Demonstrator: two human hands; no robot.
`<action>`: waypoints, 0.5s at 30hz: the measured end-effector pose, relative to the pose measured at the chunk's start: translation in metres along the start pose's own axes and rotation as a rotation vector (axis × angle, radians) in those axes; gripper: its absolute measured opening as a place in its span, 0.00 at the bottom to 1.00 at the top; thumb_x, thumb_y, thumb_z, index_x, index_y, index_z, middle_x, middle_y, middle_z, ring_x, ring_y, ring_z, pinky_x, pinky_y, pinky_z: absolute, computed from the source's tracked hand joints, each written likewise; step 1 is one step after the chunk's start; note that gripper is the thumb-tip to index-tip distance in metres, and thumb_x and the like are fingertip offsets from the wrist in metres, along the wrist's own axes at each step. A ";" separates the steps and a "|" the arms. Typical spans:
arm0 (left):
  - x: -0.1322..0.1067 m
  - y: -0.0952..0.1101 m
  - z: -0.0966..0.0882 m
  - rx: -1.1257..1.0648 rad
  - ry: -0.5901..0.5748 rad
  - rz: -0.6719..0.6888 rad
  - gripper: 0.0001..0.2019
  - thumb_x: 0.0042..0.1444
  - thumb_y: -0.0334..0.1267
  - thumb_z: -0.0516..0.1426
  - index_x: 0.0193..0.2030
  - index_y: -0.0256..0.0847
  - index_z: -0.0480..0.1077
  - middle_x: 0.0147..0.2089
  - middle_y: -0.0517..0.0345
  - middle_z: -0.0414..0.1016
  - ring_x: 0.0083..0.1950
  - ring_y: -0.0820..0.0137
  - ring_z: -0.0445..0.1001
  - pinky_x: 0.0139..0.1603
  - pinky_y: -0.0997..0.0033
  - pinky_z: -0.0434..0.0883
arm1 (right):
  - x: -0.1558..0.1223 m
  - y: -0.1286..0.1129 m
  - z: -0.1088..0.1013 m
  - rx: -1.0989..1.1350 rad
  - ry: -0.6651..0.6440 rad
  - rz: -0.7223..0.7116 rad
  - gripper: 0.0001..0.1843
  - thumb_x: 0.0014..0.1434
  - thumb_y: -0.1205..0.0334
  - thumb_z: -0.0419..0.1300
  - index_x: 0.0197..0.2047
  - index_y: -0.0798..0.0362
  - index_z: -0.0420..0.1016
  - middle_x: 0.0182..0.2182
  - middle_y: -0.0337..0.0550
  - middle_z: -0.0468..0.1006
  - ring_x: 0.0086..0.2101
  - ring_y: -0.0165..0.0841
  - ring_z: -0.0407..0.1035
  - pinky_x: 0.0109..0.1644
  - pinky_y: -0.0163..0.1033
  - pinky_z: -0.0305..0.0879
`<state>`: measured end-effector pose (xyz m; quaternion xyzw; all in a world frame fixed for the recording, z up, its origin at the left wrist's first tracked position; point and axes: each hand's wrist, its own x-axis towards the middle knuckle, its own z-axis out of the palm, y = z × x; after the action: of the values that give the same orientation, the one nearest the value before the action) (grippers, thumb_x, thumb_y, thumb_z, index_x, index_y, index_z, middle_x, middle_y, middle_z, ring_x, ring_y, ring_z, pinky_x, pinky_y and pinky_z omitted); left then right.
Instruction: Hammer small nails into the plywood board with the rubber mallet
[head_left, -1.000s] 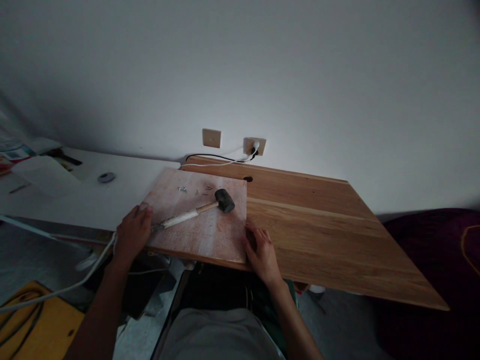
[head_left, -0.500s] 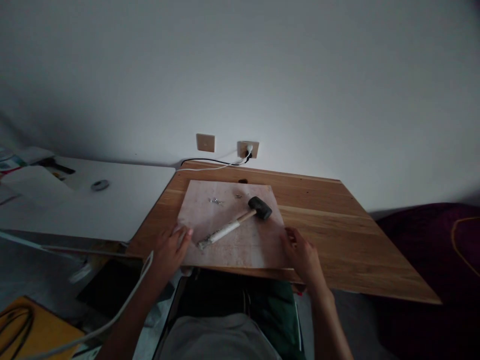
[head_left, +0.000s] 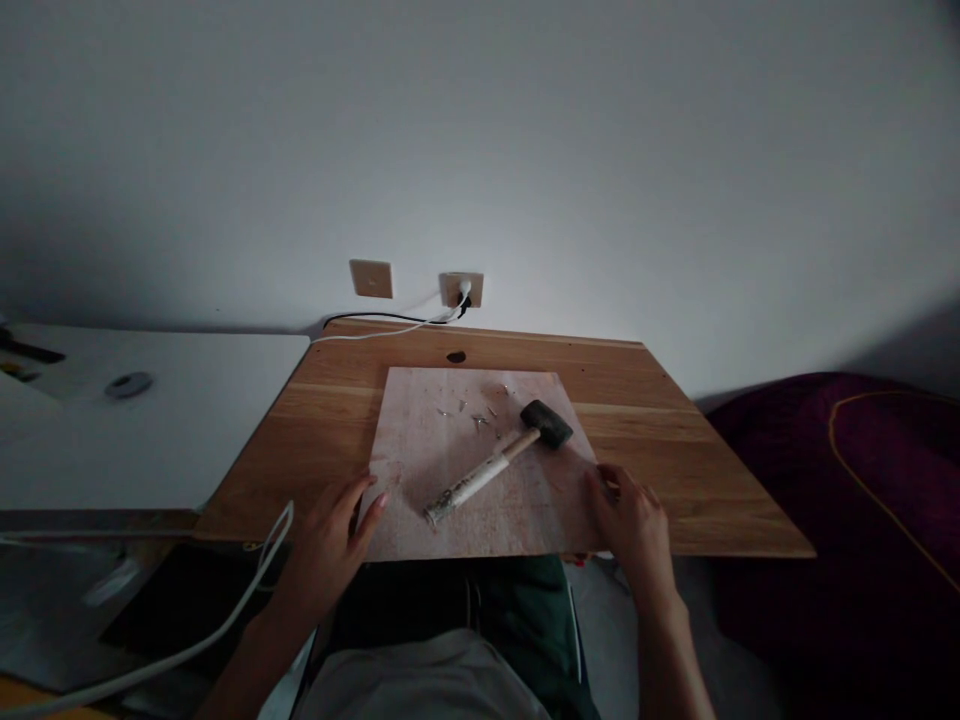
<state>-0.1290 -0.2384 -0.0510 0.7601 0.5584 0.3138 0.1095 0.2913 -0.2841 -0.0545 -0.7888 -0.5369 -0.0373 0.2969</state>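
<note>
Head view showed a mallet (head_left: 499, 462) lying on a pale board (head_left: 510, 520), its long axis running diagonally — the dark head toward the far right, the butt of the light, worn handle toward the near left. The head itself sat crosswise to the handle. Small metal fasteners (head_left: 480, 422) lay scattered in several directions beyond the handle, left of the head. The board rested on a wooden tabletop (head_left: 690, 480), with its back edge roughly parallel to the wall and its front edge about level with the tabletop's near edge.

The left hand (head_left: 330, 525) reached forward to the board's left edge, palm turned down, thumb and forefinger apart, with the thumb tip over the surface. The right hand (head_left: 637, 515) was at the right edge — fingers bent, thumb against the board's side; whether it was closed on the edge could not be told. Both forearms stretched forward from the near side, leaving the mallet between the hands, untouched.
</note>
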 end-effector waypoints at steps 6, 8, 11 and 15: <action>-0.001 0.001 -0.001 0.031 0.018 0.006 0.33 0.75 0.67 0.47 0.56 0.41 0.80 0.54 0.45 0.86 0.54 0.52 0.85 0.60 0.50 0.82 | 0.007 -0.002 -0.013 0.140 -0.087 0.083 0.21 0.67 0.42 0.54 0.43 0.47 0.81 0.40 0.54 0.90 0.40 0.52 0.86 0.45 0.51 0.78; -0.004 -0.002 -0.002 0.008 0.010 -0.010 0.31 0.74 0.67 0.49 0.54 0.44 0.80 0.52 0.47 0.86 0.49 0.55 0.85 0.56 0.52 0.83 | 0.010 0.005 -0.018 0.211 -0.132 0.124 0.20 0.65 0.41 0.57 0.43 0.46 0.82 0.40 0.53 0.91 0.39 0.51 0.87 0.43 0.50 0.79; -0.011 -0.009 -0.002 -0.039 0.025 -0.023 0.29 0.73 0.67 0.51 0.53 0.45 0.80 0.52 0.48 0.84 0.47 0.57 0.85 0.51 0.56 0.84 | 0.012 0.015 -0.025 0.290 -0.187 0.202 0.23 0.61 0.38 0.60 0.47 0.46 0.83 0.37 0.51 0.90 0.36 0.50 0.87 0.39 0.49 0.80; -0.019 -0.015 0.002 -0.063 0.048 0.006 0.27 0.74 0.65 0.52 0.55 0.46 0.79 0.57 0.47 0.82 0.57 0.54 0.83 0.60 0.52 0.81 | 0.005 -0.002 -0.025 0.371 0.005 0.219 0.28 0.61 0.36 0.62 0.49 0.51 0.82 0.44 0.58 0.87 0.37 0.47 0.84 0.39 0.49 0.80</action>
<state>-0.1430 -0.2505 -0.0666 0.7503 0.5482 0.3498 0.1190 0.2978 -0.2921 -0.0313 -0.7742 -0.4451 0.0925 0.4405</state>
